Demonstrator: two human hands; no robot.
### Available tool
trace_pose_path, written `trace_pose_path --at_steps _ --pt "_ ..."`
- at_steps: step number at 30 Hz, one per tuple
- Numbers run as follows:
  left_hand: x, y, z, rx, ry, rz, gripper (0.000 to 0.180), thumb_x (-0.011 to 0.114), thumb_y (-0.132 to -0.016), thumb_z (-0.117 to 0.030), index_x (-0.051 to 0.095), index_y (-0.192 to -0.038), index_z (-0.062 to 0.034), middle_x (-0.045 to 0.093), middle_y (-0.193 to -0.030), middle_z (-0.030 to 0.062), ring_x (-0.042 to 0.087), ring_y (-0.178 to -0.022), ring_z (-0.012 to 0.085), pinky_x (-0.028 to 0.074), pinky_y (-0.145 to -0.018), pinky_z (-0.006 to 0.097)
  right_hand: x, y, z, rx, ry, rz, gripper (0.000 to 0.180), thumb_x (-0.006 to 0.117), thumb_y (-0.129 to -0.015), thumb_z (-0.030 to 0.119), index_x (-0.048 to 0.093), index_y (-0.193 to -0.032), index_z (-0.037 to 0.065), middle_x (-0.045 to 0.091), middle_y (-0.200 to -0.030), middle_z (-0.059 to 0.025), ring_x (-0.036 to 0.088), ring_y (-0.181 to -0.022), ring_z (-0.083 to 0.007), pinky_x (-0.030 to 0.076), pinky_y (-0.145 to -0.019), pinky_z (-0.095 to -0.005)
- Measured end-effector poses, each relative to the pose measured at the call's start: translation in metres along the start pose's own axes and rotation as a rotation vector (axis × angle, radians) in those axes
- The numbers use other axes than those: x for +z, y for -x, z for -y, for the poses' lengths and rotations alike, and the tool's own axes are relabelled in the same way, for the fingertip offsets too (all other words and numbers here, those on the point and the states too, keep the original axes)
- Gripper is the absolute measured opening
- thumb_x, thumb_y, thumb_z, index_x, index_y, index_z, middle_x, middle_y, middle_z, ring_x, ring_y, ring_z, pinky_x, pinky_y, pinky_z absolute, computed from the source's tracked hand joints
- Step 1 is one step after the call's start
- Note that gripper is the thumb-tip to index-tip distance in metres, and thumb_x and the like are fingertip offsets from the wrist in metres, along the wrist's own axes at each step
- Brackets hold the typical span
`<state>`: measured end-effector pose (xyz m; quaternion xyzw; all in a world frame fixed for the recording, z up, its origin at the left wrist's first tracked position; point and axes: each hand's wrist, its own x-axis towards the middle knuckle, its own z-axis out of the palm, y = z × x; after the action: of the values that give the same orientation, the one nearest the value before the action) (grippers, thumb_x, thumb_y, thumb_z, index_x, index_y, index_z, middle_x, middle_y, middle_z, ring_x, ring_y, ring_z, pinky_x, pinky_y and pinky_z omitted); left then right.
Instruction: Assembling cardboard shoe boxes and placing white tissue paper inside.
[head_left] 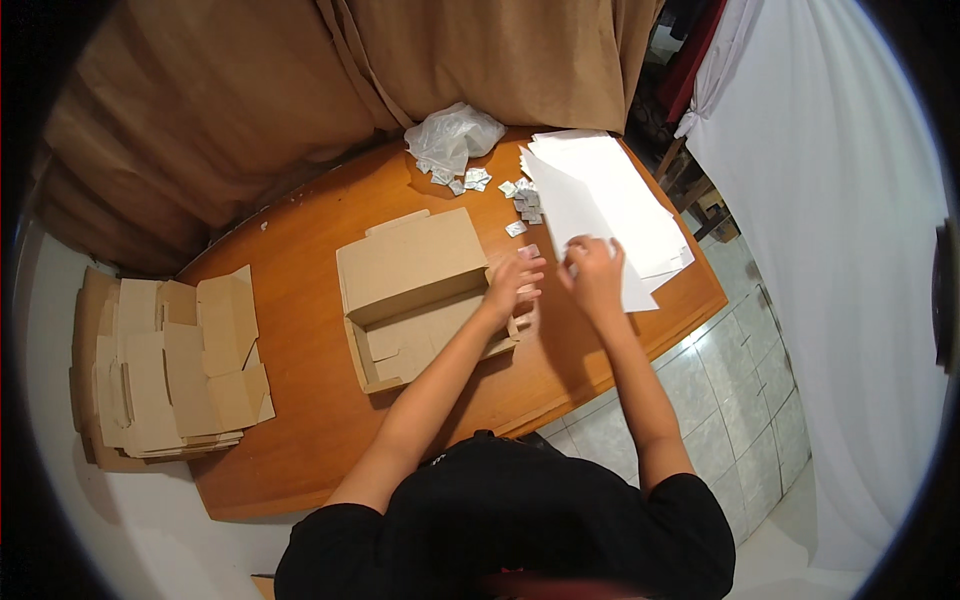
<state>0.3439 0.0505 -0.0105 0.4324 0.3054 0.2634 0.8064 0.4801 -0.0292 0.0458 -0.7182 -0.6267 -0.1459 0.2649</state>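
Note:
An open brown cardboard box [410, 262] stands on the table in front of me, its lid raised at the far side. My left hand [512, 288] is over the box's right end, fingers spread and holding nothing. My right hand [594, 272] is bent over a loose sheet of white paper [572, 205], its fingers curled at the sheet's near left edge. The fingertips are slightly blurred. This sheet lies askew over the stack of white paper [620, 195]. Beyond my left hand is a small pinkish packet [528, 251], partly covered by the fingers.
Flattened cardboard boxes [180, 365] are piled at the table's left end. At the back are a clear plastic bag [453, 135] and several small silvery packets [476, 179], with grey packets [527, 205] beside the paper. Brown curtain [250, 110] hangs behind the table [300, 440]; white cloth [830, 250] hangs right.

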Motion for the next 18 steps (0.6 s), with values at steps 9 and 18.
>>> trace_pose_path --at_steps 9,18 --pt "-0.068 0.064 -0.024 0.121 -0.312 -0.32 0.032 0.064 -0.078 -0.017 0.057 -0.103 0.003 0.063 -0.087 0.0083 0.059 -0.075 0.0148 0.049 -0.062 0.028 0.02 0.046 0.12 -0.394 -0.224 0.187 0.013 0.068 -0.067 0.018 0.062 -0.076 0.011 0.062 -0.094 0.0014 0.053 -0.1 -0.0196 0.024 -0.096 -0.0617" --pt "-0.162 0.132 -0.005 0.221 -0.369 -0.602 0.03 0.066 -0.073 -0.005 0.057 -0.1 0.0055 0.065 -0.091 0.0117 0.062 -0.081 0.0185 0.05 -0.07 0.029 0.013 0.025 0.14 -0.226 -0.577 0.419 0.029 0.059 -0.08 0.037 0.064 -0.094 0.012 0.054 -0.113 -0.0088 0.049 -0.107 -0.0285 0.025 -0.098 -0.0558"
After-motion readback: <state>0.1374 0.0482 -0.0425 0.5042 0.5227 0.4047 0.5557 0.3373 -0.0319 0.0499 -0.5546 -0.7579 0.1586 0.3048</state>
